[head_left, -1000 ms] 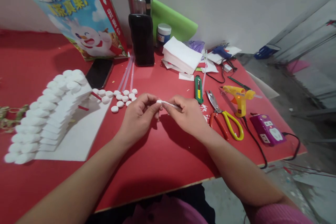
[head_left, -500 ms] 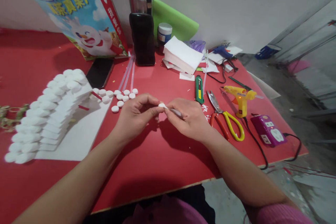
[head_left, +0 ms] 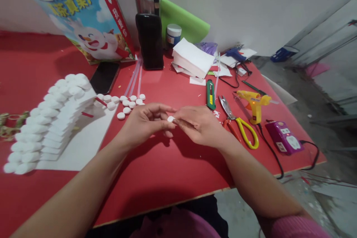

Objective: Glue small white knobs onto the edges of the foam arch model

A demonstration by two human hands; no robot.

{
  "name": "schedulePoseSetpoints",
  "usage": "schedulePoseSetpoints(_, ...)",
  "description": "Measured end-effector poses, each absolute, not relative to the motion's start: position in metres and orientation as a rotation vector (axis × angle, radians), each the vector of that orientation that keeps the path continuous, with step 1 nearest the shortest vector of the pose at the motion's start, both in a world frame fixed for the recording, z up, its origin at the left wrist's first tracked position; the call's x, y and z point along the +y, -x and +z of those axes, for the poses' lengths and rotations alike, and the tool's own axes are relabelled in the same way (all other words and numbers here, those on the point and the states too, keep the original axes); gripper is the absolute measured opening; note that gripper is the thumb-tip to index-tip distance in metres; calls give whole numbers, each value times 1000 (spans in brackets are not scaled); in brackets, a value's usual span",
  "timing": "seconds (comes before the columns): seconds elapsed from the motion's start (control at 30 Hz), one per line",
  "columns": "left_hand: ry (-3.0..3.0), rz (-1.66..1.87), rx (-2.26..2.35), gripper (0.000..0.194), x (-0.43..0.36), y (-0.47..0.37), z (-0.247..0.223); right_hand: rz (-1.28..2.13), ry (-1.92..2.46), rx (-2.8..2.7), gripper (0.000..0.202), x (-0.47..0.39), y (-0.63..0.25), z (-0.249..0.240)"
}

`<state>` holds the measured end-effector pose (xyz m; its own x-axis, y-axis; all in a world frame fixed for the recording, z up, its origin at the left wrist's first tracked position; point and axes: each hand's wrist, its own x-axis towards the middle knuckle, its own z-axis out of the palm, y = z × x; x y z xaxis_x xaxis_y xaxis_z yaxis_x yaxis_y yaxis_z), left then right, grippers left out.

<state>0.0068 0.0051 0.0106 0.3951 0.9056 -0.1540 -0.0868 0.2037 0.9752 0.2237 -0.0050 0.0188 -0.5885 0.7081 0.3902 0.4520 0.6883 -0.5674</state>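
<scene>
The left hand (head_left: 143,123) pinches a small white disc (head_left: 171,119) over the red table (head_left: 167,173), inward of its front edge. Behind stands a lidded jar (head_left: 173,35), contents hidden. The right hand (head_left: 203,124), fingers curled, meets the disc's right edge.

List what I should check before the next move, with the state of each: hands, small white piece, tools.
1. Small white piece at the fingers of both left hand and right hand: ok.
2. Full grip visible: cannot tell, fingers cover part of it.
3. Yellow glue gun apart from both hands: ok; an orange light shows on it.
4. Pliers fully in view: not ok, the right arm hides part of the red handle.
5. Green utility knife blade retracted: cannot tell, too small.
6. Loose white discs well away from the left hand: not ok, some lie right beside it.
</scene>
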Motion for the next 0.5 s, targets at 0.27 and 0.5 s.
schedulePoseSetpoints(0.27,-1131,977,1054,19,-2,-14,12,499,1176,-2107,28,-8,-213,10)
schedulePoseSetpoints(0.5,-1146,1044,1070,27,-1,-16,18,448,1002,-2128,16,-9,-216,16)
